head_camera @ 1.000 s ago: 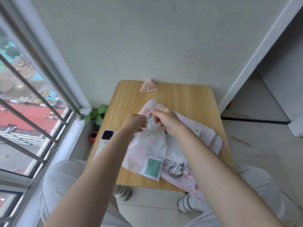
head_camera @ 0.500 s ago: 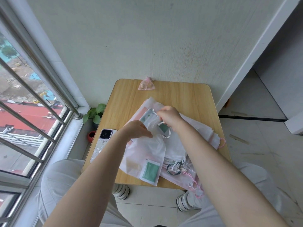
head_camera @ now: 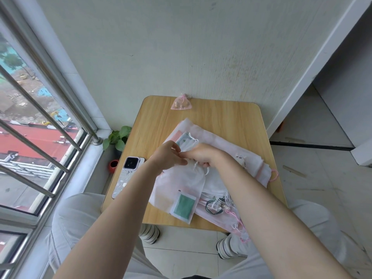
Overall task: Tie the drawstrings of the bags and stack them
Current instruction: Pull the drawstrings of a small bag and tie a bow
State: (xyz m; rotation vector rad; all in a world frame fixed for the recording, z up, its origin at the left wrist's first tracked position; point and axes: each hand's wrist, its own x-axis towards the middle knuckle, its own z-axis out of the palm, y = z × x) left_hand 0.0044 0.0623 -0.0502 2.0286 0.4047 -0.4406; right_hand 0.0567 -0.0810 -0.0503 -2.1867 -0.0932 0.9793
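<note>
On the small wooden table [head_camera: 231, 117] a white drawstring bag [head_camera: 181, 184] lies on top of a spread of similar pale bags [head_camera: 231, 156], its gathered neck pointing away from the person and its bottom end, with a green sachet [head_camera: 184, 205] showing through the fabric, toward the near edge. The bag's long axis therefore runs roughly from the person outward, tilted slightly to the right, and the neck is the end that sits directly under both hands.

The right hand [head_camera: 203, 155] is curled over the neck and appears to pinch the white drawstring [head_camera: 198, 168], whose loops hang just below its fingers. The left hand [head_camera: 168, 157] meets it from the left, fingertips drawn together at the same spot; whether it actually has cord between them cannot be told, since the right hand covers the contact. Both hands are about equally near the neck, so the knot would likely be worked right there without any reaching.

A second small pouch [head_camera: 186, 140] with white cords lies just beyond the hands. A pink organza pouch [head_camera: 180, 103] rests at the far edge, well apart, and a phone [head_camera: 128, 175] lies at the left side of the table.
</note>
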